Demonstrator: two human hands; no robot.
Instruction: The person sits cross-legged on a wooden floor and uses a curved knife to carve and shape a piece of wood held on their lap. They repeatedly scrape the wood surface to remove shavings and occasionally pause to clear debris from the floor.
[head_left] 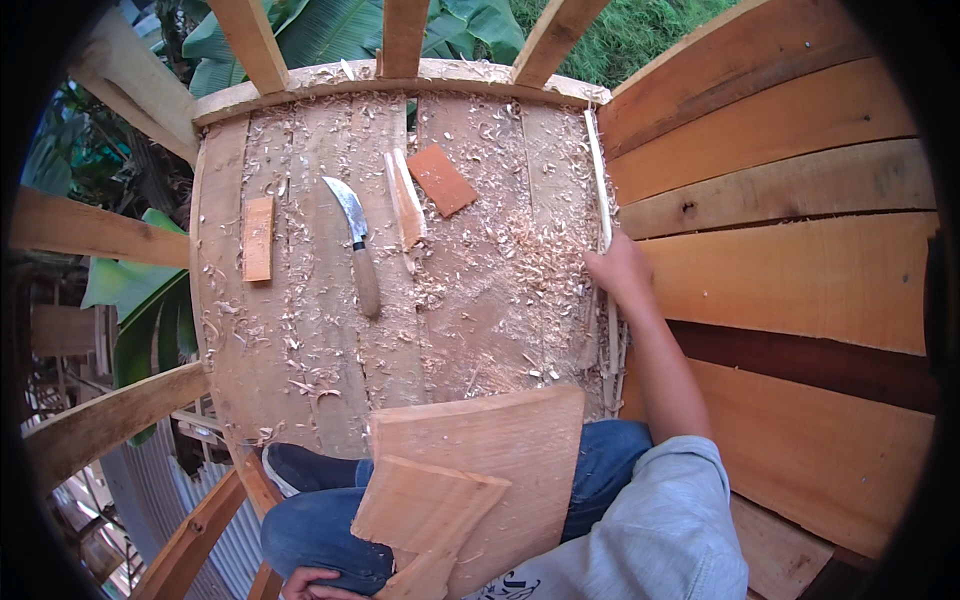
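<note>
On the right, my right hand point(622, 272) reaches out beside the plank wall, its fingers closed round a long thin pale wooden stick point(598, 170). At the lower edge my left hand point(318, 585) rests by my knee, partly cut off. Its visible fingers lie loosely apart, with nothing seen in them. A wide wooden board point(530, 450) lies across my lap, and a smaller broken-edged wooden piece point(425, 500) lies on it. Ahead lies a knife point(362, 255) with a curved blade and wooden handle. Right of it are a split wood piece point(405, 200) and a reddish-brown rectangular piece point(442, 180).
Curled shavings point(545, 260) litter the plank floor point(480, 340), heaped thickest near my right hand. A small orange-brown block point(258, 238) lies at the left. Slatted rails point(110, 230) border the left and far sides; a plank wall point(780, 280) stands right. More thin strips point(612, 350) lie along its foot.
</note>
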